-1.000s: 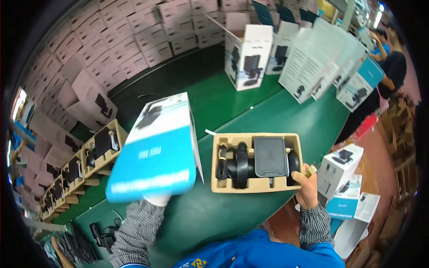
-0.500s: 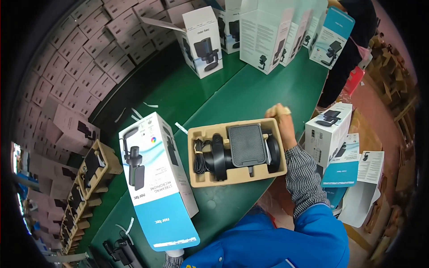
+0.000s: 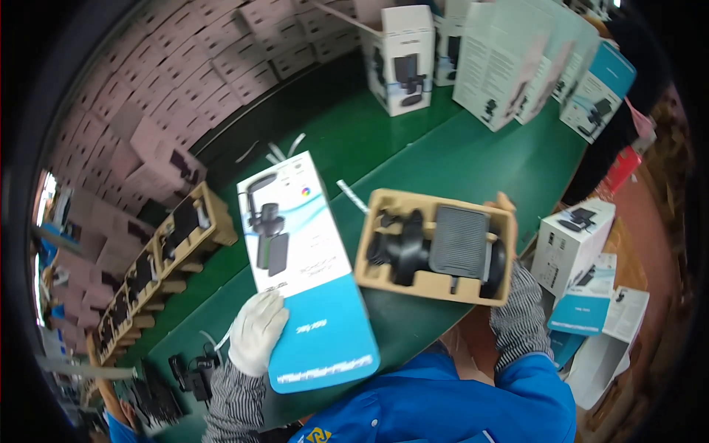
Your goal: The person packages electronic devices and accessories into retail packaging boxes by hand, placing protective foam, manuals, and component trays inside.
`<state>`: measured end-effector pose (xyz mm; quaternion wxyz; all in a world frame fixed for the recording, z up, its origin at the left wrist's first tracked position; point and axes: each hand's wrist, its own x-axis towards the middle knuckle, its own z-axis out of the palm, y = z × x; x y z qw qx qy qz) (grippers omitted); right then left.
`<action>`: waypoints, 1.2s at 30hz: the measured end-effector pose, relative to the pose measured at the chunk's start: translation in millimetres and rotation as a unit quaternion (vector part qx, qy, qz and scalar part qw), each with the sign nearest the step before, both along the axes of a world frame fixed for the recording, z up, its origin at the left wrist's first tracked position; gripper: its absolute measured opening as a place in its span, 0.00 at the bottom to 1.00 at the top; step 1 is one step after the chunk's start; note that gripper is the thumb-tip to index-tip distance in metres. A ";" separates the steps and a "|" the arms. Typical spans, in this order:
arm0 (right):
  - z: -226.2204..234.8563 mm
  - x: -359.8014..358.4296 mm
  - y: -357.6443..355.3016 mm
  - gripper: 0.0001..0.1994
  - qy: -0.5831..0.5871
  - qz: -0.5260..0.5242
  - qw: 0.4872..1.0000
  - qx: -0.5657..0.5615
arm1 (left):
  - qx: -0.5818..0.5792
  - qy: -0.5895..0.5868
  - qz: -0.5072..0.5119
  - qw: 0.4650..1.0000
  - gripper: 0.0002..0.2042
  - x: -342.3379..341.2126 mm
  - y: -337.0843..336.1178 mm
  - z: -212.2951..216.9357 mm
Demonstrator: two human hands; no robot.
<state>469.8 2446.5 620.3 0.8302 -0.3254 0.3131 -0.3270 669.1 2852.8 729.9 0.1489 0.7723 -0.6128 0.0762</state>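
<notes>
My left hand, in a white glove, grips the left edge of a white and blue microphone box near its blue flap. The box lies on the green table with its flap toward me. Right of it, my right hand holds a tan moulded tray by its right end; most of that hand is hidden behind the tray. In the tray sit a black microphone with a ribbed rectangular body, a dark round base and other black parts, blurred at the left.
Several microphone boxes stand along the far table edge. Filled trays form a row at left, before a wall of stacked cartons. Black parts lie at lower left, near another person's arm. More boxes are at right.
My left hand has come from beneath the flap up onto the box's left edge. The tray has tilted in my right hand. The whole view has shifted, moving the scene rightward.
</notes>
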 end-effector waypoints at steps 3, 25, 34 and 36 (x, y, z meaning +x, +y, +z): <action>38.9 -9.9 37.7 0.11 0.131 -0.141 0.980 -0.049 | -0.063 0.051 -0.011 0.997 0.11 27.3 -6.5 6.8; -8.7 -53.4 15.0 0.23 0.055 -0.065 0.994 -0.062 | -0.282 0.548 0.230 0.753 0.26 -14.0 -186.4 -61.7; -70.4 -37.0 7.0 0.23 0.127 -0.088 0.973 -0.169 | -0.241 0.542 0.173 0.786 0.22 -95.9 -206.0 -108.1; -71.5 -32.6 5.5 0.22 0.143 -0.145 0.961 -0.188 | -0.230 0.546 0.154 0.791 0.21 -105.6 -212.1 -120.4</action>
